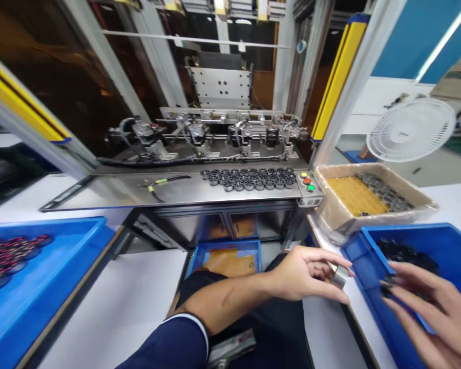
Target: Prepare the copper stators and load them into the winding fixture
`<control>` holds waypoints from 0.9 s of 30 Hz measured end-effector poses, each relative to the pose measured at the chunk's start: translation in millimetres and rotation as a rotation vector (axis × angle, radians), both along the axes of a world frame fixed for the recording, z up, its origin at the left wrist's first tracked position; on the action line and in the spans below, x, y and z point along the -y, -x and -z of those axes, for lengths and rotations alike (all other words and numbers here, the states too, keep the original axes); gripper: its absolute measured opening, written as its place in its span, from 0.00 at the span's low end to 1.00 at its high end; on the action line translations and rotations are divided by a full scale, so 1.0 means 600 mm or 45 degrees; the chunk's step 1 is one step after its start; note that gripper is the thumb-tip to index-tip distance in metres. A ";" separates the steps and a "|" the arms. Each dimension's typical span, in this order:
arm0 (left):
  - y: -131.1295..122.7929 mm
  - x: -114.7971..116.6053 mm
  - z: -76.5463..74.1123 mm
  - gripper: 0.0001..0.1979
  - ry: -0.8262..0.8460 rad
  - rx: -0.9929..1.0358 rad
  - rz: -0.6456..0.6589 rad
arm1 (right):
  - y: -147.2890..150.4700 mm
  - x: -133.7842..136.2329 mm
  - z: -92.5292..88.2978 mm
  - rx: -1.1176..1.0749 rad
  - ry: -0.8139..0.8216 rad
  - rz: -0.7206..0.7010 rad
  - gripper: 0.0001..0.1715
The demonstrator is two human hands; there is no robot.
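Observation:
My left hand [305, 274] reaches across from the left, its thumb and fingers closed around a short silver metal ring [340, 277]. To its right, over the near edge of the blue bin [363, 266], my right hand [434, 307] pinches a small black part [386, 287]. Motion blurs that hand, and the part's exact kind cannot be made out. A gap separates the silver ring from the black part. Inside the bin lies a heap of black parts [411, 253].
Ahead stands a machine with several metal fixtures [200, 136]. Rows of dark round parts [249, 179] sit on its steel ledge [100, 193], beside a button box [309, 187]. A lined carton [372, 220] is at right, a blue tray [72, 251] at left, a fan [411, 130] behind.

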State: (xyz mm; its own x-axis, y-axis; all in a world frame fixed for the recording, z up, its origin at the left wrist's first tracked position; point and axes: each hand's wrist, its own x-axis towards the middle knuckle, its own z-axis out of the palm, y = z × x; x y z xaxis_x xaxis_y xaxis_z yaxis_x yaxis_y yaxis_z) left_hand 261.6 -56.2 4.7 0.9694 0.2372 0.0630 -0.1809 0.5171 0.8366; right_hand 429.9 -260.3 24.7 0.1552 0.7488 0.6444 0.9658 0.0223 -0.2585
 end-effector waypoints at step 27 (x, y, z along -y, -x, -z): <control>-0.016 0.053 0.005 0.33 -0.051 0.012 0.122 | 0.071 -0.005 -0.031 0.165 -0.046 -0.241 0.27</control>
State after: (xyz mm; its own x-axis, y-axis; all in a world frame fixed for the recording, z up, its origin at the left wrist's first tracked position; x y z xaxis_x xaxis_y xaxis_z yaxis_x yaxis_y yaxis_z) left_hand 271.3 -88.0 1.5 0.9869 0.1403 0.0798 -0.1401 0.4985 0.8555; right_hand 387.2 -257.2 43.3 -0.0719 0.7325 0.6770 0.9685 0.2136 -0.1283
